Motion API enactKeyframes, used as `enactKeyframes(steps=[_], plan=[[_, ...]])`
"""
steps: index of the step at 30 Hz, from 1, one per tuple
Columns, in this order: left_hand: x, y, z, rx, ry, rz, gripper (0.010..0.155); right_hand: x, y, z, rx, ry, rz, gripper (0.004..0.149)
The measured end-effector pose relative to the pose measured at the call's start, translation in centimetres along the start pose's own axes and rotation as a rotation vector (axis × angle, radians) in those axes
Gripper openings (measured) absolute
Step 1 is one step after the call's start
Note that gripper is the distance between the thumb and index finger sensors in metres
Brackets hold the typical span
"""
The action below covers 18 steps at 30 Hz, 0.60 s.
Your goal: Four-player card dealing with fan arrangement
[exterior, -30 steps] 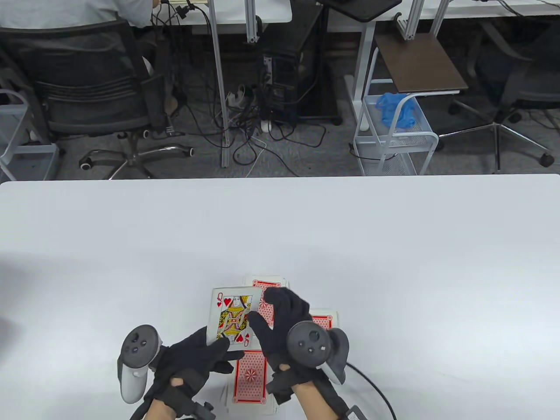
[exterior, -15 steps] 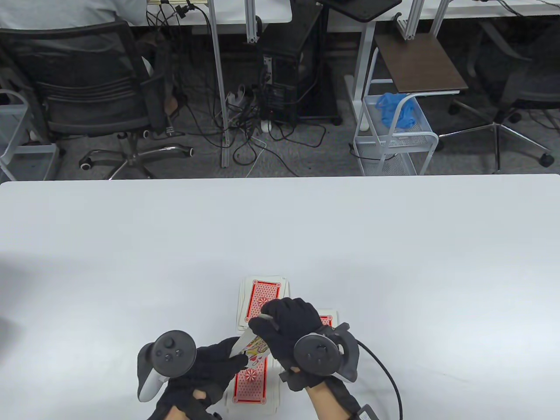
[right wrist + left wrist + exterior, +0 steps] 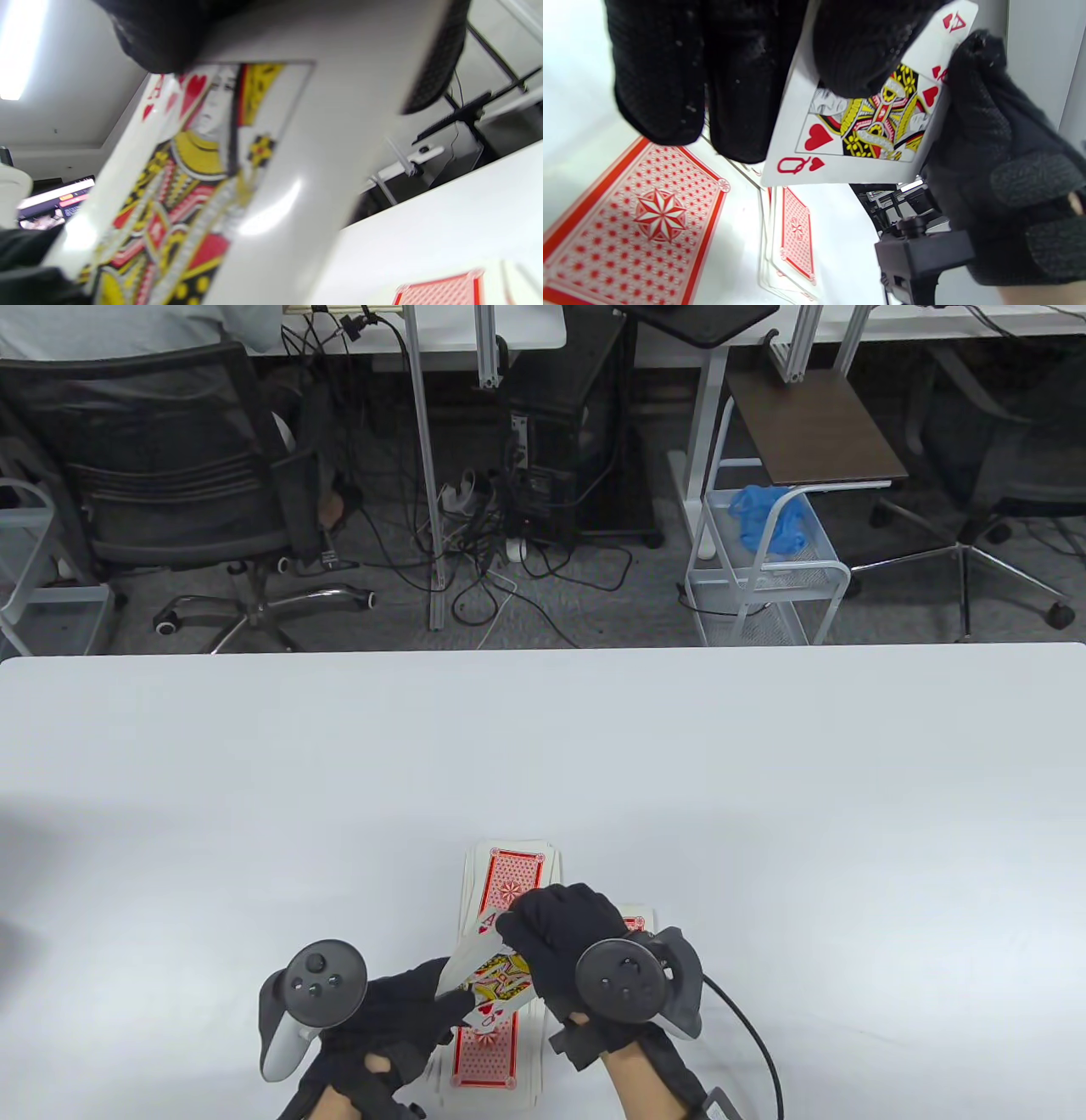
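Note:
A queen of hearts (image 3: 499,984) is held face up above the table, with an ace of hearts (image 3: 488,921) peeking out behind its far corner. My left hand (image 3: 443,989) pinches the queen's left edge, thumb (image 3: 861,51) on its face. My right hand (image 3: 519,929) grips the cards' right side from above. The queen (image 3: 865,127) and the ace corner (image 3: 954,21) also show in the left wrist view, and the queen (image 3: 203,169) fills the right wrist view. Three red-backed piles lie below: a far pile (image 3: 509,872), a near pile (image 3: 482,1059) and a right pile (image 3: 638,918), mostly hidden by my right hand.
The white table (image 3: 543,746) stretches far beyond the cards. A cable (image 3: 747,1035) trails from my right wrist. Beyond the far edge stand an office chair (image 3: 170,475), a wire cart (image 3: 764,560) and floor cables.
The queen, held flat and further left a second ago, has tilted and come down toward the near pile. My left hand moved right. An ace now shows behind the queen.

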<state>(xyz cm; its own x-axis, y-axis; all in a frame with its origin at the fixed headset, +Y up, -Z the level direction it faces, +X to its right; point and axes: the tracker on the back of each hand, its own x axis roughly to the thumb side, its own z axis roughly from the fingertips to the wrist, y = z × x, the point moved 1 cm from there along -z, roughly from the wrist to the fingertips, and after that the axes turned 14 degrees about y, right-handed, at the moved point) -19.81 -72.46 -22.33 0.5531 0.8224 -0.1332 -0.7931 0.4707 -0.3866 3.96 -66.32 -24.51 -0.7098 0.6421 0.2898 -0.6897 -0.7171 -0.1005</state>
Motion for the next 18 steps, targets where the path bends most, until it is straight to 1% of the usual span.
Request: enactKeyframes(steps=[2,3,4,5,6,8,9,11,12,13,14,15,16,17,18], plan=[[0.0,0.1,0.0,-0.001,0.0,0.019,0.047,-0.2,0.1,-0.1,0.014,0.013,-0.028,0.039],[-0.1,0.1,0.0,-0.001,0.0,0.025,0.047,-0.4,0.1,-0.2,0.032,0.022,-0.038,0.041],[0.0,0.1,0.0,0.001,0.0,0.025,0.047,-0.6,0.2,-0.1,0.027,0.052,-0.037,0.045],[0.0,0.1,0.1,0.005,-0.002,0.022,0.047,-0.8,0.1,0.1,-0.001,0.08,-0.022,0.055],[0.0,0.2,0.1,0.006,-0.003,0.022,0.047,-1.0,0.0,0.1,-0.023,0.102,0.017,0.062],[0.0,0.2,0.0,0.001,-0.007,0.044,0.047,-1.0,-0.2,0.0,-0.039,0.116,0.084,0.05],[0.0,0.2,0.1,-0.003,-0.002,0.046,0.047,-1.0,-0.2,0.0,-0.021,0.116,0.094,0.046],[-0.3,0.2,0.0,-0.001,0.005,0.061,0.047,-0.9,-0.2,-0.1,0.014,0.075,0.024,0.039],[-0.4,0.3,-0.1,-0.012,0.002,0.095,0.047,-1.0,-0.2,-0.2,0.038,0.072,-0.06,0.039],[-0.4,0.4,-0.1,-0.016,-0.001,0.11,0.047,-1.2,-0.2,-0.2,0.049,0.078,-0.095,0.04],[-0.5,0.5,0.0,-0.017,-0.005,0.127,0.047,-1.5,-0.1,-0.2,0.049,0.111,-0.178,0.047],[-0.6,0.6,0.1,-0.01,-0.004,0.139,0.047,-1.7,-0.1,-0.1,0.034,0.138,-0.204,0.058],[-0.6,0.8,0.1,-0.008,-0.006,0.15,0.047,-1.8,-0.2,-0.1,0.023,0.17,-0.164,0.06],[-0.7,0.9,0.1,-0.011,-0.009,0.169,0.047,-1.8,-0.2,-0.2,0.031,0.164,-0.071,0.055],[-0.7,0.9,0.1,-0.013,-0.01,0.179,0.047,-1.7,-0.3,-0.2,0.036,0.155,-0.027,0.05]])
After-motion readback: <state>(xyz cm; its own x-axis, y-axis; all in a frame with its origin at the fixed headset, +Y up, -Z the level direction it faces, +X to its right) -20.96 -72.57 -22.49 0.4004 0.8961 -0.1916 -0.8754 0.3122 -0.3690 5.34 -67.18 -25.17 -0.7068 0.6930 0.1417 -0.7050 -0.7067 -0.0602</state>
